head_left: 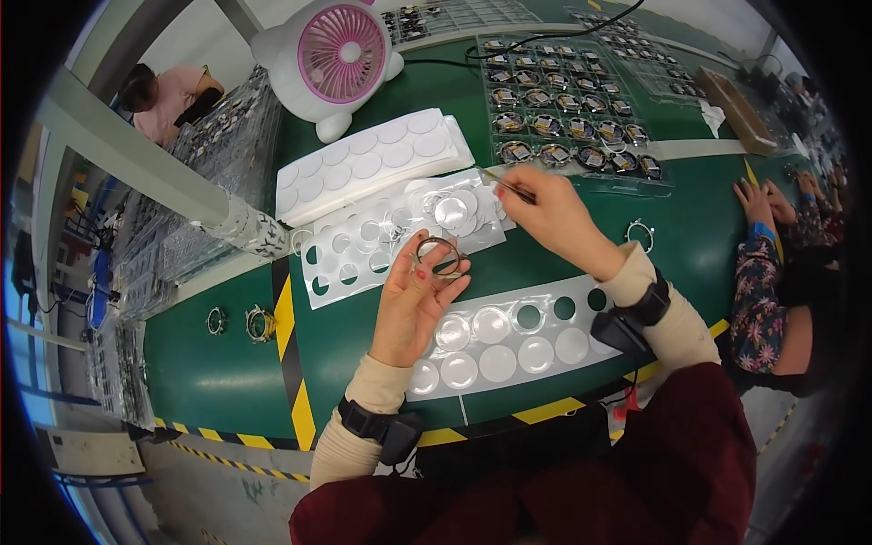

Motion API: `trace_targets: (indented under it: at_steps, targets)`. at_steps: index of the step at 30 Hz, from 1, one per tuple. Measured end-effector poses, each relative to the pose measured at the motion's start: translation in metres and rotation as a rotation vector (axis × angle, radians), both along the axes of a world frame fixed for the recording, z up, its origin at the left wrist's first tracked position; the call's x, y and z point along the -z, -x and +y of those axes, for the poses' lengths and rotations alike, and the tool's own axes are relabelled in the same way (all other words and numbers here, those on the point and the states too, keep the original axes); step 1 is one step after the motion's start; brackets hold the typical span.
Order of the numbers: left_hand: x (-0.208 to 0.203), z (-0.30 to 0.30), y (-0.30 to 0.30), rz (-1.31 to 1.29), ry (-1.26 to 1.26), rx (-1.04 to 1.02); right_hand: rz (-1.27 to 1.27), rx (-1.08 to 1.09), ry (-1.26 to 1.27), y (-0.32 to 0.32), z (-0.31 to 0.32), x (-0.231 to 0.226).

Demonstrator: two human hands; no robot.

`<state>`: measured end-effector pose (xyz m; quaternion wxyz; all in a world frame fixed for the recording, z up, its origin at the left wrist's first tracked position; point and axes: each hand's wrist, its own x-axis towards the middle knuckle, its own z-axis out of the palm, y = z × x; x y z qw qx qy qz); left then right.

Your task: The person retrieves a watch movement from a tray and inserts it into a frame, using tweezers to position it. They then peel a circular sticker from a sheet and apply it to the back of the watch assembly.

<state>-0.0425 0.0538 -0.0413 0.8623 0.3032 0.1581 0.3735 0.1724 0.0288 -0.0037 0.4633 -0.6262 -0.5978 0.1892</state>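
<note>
My left hand [407, 304] is closed around a round metal watch case [458, 252], a thin ring held up by its edge. Thin tweezers [516, 189] are pinched in my right hand [556, 216], their tip pointing left, apart from the ring. Beneath my hands lies a white sticker sheet [320, 283] with round cut-outs, several of them vacant. Loose clear discs [451, 213] are heaped on its right part. Closer to me, a second sheet [509, 320] carries round clear stickers and some vacant holes; my left hand partly covers its left end.
A stack of white circle sheets [363, 165] stands behind, beside a white-and-pink fan [341, 54]. Clear trays of watch parts [565, 107] fill the back right. Ring cases [260, 323] lie left, another [639, 234] right. A co-worker's arm [759, 272] rests at far right.
</note>
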Motion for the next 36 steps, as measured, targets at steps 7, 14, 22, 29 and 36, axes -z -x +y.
trace_targets:
  at_steps: [7, 14, 22, 29, 36]
  targets:
    - [0.005, -0.004, 0.002, -0.006, -0.030, 0.051, -0.415, -0.165, 0.179, 0.017, 0.039, 0.015]
    - [0.003, -0.006, 0.002, 0.009, -0.026, 0.017, -0.404, -0.179, -0.099, 0.023, 0.052, 0.025]
    - [0.002, -0.007, -0.004, -0.007, -0.032, 0.062, -0.451, -0.037, -0.229, 0.000, 0.056, 0.028]
    - [-0.007, -0.013, -0.001, 0.032, -0.030, 0.058, -0.474, 0.344, -0.383, -0.074, 0.040, -0.021]
    - [-0.005, -0.019, -0.002, 0.134, -0.047, 0.027, -0.530, 0.772, -0.140, -0.225, 0.048, -0.006]
